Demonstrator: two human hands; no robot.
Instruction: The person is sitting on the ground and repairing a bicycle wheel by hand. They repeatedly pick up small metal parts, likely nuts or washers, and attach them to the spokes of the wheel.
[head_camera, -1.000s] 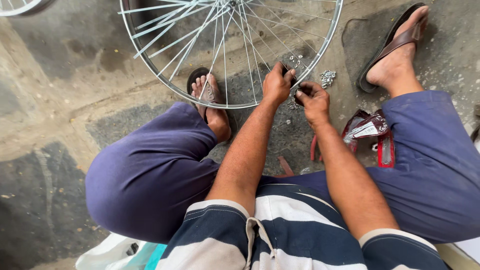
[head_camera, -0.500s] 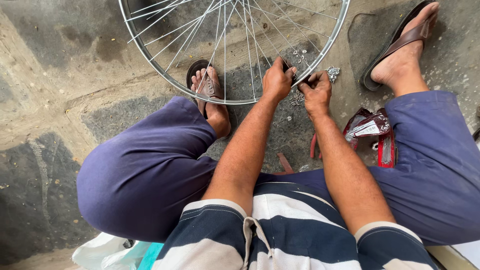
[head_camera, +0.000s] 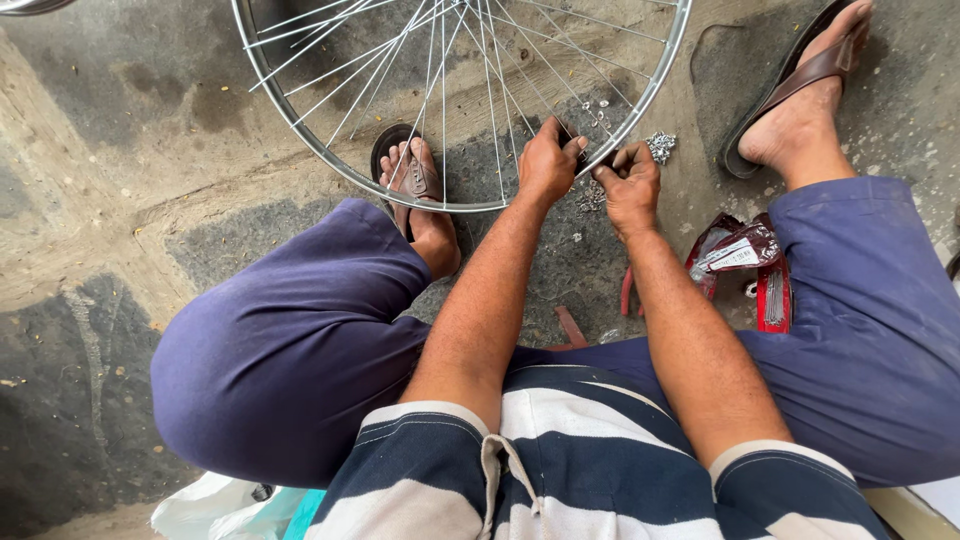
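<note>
A spoked bicycle wheel rim (head_camera: 300, 130) stands on the concrete floor (head_camera: 110, 200) in front of the seated person, its lower arc passing just above the knees. The left hand (head_camera: 547, 160) is curled shut around the rim's lower edge, fingers pressed together over the metal and a spoke. The right hand (head_camera: 630, 182) sits just beside it, touching the rim from the outside, fingers pinched on something small at the rim; what it is cannot be told.

A scatter of small silver spoke nipples (head_camera: 660, 146) lies on the floor just right of the hands, with more under the wrists. The left foot in a brown sandal (head_camera: 412, 178) rests beneath the rim, seen through the spokes (head_camera: 440, 70). The right foot, also sandalled (head_camera: 800, 105), lies well apart, outside the rim. A dark red plastic packet (head_camera: 738, 250) lies near the right knee, red-handled pliers (head_camera: 628, 292) partly hidden behind the right forearm. Blue trouser legs (head_camera: 280, 350) frame both arms. A white bag (head_camera: 210, 510) shows at the lower edge.
</note>
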